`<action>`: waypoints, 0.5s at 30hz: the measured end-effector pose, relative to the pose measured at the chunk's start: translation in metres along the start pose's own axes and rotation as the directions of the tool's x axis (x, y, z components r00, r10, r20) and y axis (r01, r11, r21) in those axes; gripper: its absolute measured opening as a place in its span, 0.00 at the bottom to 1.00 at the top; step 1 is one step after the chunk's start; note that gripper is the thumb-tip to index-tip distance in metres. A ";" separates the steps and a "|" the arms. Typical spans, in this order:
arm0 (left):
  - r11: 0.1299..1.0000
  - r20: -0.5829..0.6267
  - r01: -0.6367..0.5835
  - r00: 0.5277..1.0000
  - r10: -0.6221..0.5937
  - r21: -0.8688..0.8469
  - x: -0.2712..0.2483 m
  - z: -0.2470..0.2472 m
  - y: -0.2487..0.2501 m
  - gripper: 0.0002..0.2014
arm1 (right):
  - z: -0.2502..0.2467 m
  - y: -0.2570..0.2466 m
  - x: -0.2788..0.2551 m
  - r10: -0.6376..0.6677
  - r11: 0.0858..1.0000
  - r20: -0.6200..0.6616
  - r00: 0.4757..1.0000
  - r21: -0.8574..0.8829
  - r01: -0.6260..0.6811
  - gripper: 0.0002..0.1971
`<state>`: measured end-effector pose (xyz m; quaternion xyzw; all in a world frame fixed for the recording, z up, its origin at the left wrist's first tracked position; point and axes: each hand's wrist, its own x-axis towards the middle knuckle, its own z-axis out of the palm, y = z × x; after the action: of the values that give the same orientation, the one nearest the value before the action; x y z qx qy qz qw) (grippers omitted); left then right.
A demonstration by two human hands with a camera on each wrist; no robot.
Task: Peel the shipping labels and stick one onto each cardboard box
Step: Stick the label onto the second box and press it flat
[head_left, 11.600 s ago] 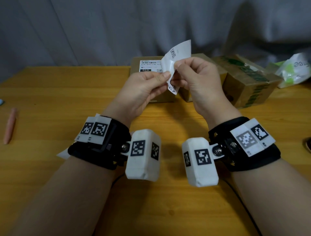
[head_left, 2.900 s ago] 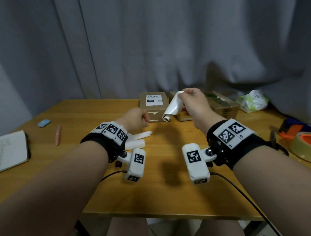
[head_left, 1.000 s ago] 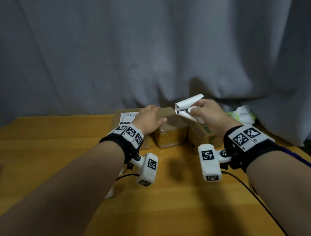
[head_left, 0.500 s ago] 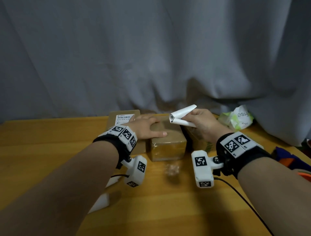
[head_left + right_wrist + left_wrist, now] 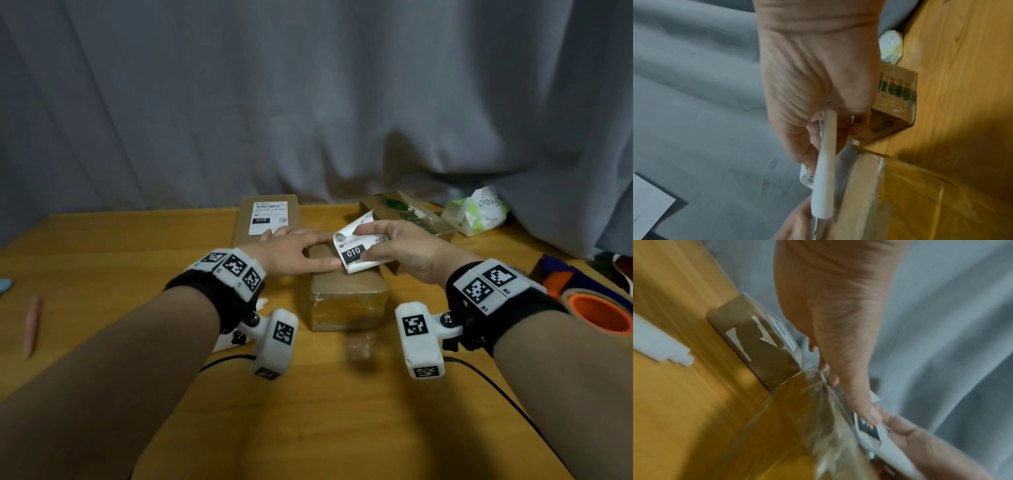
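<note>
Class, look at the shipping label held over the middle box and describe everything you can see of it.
The shipping label is white paper, printed with small text, a square code and a black block reading 010. Its far corner curls upward, and the right-wrist view shows a rolled white edge. The right hand pinches its right side; the left hand lies flat on the middle box, thumb tip at the label's left edge. It sits over the box's taped top; whether it is stuck cannot be told.
</note>
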<state>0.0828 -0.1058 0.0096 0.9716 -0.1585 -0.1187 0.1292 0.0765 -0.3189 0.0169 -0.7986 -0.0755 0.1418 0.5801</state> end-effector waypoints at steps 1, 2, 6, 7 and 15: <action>0.996 -0.030 -0.005 1.000 0.002 -0.091 -0.004 -0.001 -0.001 0.36 | 0.001 0.000 -0.002 -0.008 1.000 -0.006 1.000 0.026 0.009 0.25; 0.977 -0.081 -0.010 0.997 -0.007 -0.211 -0.007 -0.003 0.000 0.34 | 0.003 -0.001 -0.005 -0.016 0.999 -0.012 1.000 0.050 0.017 0.26; 0.860 -0.236 -0.059 0.969 -0.073 -0.507 -0.019 -0.005 0.008 0.22 | 0.011 -0.004 -0.009 -0.030 0.994 0.006 1.000 0.106 0.029 0.29; 0.840 -0.247 -0.072 0.966 -0.075 -0.537 -0.019 -0.004 0.010 0.19 | 0.014 -0.005 -0.011 -0.031 0.994 0.020 0.999 0.107 0.029 0.29; 0.663 -0.309 -0.062 0.915 -0.261 -0.746 -0.007 0.008 0.020 0.05 | 0.023 -0.006 -0.008 -0.016 1.000 -0.093 0.996 -0.022 0.014 0.23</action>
<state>0.0685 -0.1237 0.0096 0.8446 -0.0129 0.0159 0.5350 0.0619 -0.2990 0.0171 -0.8098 -0.0559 0.0992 0.5756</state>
